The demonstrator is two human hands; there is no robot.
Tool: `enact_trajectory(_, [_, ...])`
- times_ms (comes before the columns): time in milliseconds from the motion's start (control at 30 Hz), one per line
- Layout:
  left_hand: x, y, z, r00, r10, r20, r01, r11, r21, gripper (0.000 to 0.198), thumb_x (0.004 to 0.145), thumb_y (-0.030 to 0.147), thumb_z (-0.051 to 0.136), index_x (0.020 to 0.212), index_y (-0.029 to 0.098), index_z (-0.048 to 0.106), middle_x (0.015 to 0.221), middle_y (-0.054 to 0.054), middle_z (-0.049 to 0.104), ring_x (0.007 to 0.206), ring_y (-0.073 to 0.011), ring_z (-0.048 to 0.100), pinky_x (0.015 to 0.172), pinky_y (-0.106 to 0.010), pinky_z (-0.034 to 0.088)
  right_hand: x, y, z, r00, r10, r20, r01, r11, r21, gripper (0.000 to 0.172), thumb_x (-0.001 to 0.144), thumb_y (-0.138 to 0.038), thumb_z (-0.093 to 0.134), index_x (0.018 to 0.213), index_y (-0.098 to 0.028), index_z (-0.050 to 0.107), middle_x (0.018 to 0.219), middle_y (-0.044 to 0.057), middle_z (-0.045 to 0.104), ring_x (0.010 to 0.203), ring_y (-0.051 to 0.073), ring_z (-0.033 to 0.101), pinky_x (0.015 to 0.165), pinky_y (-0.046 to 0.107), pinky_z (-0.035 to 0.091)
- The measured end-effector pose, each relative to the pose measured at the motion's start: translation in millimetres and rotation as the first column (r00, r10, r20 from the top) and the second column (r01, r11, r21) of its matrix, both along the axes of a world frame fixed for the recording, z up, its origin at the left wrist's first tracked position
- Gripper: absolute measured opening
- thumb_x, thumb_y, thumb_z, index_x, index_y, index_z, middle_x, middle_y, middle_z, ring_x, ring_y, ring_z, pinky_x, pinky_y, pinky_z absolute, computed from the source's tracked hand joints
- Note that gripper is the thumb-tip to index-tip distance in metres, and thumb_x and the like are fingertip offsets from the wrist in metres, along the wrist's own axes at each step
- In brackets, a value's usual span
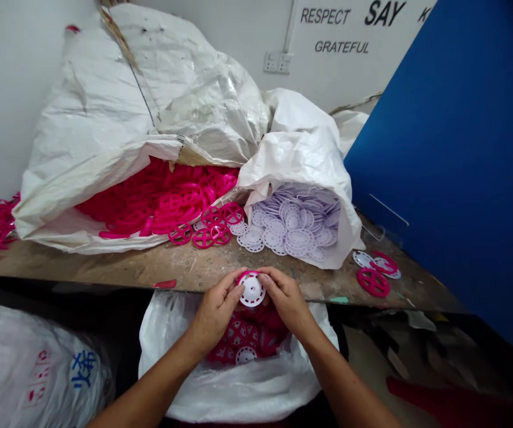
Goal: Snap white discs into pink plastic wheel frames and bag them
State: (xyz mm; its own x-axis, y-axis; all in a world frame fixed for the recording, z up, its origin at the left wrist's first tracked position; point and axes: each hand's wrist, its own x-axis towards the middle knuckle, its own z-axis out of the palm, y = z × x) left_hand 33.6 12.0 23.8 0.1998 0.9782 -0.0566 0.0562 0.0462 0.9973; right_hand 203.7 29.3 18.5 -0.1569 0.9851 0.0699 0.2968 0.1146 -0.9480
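Between them, my left hand point(216, 309) and my right hand point(286, 300) grip a white slotted disc point(252, 290) with a pink ring showing along its upper edge. The fingers of each hand are closed on opposite sides of it, thumbs on the white face. Directly below is an open white sack point(167, 339) holding pink wheels point(238, 333), some with white discs on them. Behind my hands, loose pink spoked rings point(203, 238) and white discs point(251, 238) lie on the worktop point(140, 267).
A large white sack point(82, 184) spills pink rings point(162, 196); a smaller sack point(301, 154) is full of white discs point(301, 238). Several pieces point(373, 282) lie at right, beside a blue panel point(456, 148). A plastic bag point(28, 362) stands lower left.
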Motion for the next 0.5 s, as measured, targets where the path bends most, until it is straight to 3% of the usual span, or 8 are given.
enact_trajectory(133, [-2, -2, -5.9, 0.974, -0.033, 0.223, 0.083, 0.973, -0.217, 0.047, 0.079, 0.037, 0.061, 0.12, 0.015, 0.052, 0.106, -0.01, 0.068, 0.09, -0.0209, 0.065, 0.072, -0.029, 0.053, 3, -6, -4.0, 0.99, 0.035, -0.136, -0.054, 0.99, -0.132, 0.028, 0.088, -0.037, 0.048, 0.102, -0.018, 0.062, 0.075, 0.0, 0.063, 0.055, 0.011, 0.054, 0.054, 0.023, 0.045])
enact_trajectory(267, [-7, -2, -2.0, 0.977, 0.081, 0.198, -0.019, 0.954, -0.3, 0.04, 0.071, 0.038, 0.07, 0.101, 0.013, 0.061, 0.093, -0.008, 0.07, 0.076, -0.0161, 0.063, 0.059, -0.022, 0.049, 2, -12, -3.7, 0.984, 0.037, -0.172, -0.06, 0.99, -0.13, 0.029, 0.085, -0.034, 0.053, 0.11, -0.021, 0.061, 0.093, 0.003, 0.066, 0.068, 0.013, 0.059, 0.064, 0.026, 0.049])
enact_trajectory(400, [-7, -4, 0.9, 0.953, 0.128, 0.275, -0.013, 0.923, -0.385, 0.038, 0.071, 0.038, 0.071, 0.099, 0.015, 0.061, 0.095, -0.007, 0.069, 0.075, -0.0139, 0.062, 0.06, -0.021, 0.049, -1, -15, -5.7, 0.974, -0.038, -0.222, 0.007, 0.991, -0.137, 0.029, 0.084, -0.036, 0.055, 0.108, -0.02, 0.061, 0.091, 0.004, 0.067, 0.074, 0.016, 0.061, 0.066, 0.028, 0.05])
enact_trajectory(500, [-7, -7, -0.7, 0.929, 0.114, 0.352, 0.044, 0.911, -0.41, 0.037, 0.071, 0.033, 0.072, 0.101, 0.016, 0.058, 0.097, -0.007, 0.068, 0.079, -0.0135, 0.062, 0.065, -0.022, 0.051, -1, -15, -6.4, 0.966, -0.05, -0.253, 0.015, 0.99, -0.139, 0.028, 0.083, -0.036, 0.057, 0.106, -0.02, 0.061, 0.097, 0.005, 0.067, 0.087, 0.018, 0.062, 0.077, 0.031, 0.05])
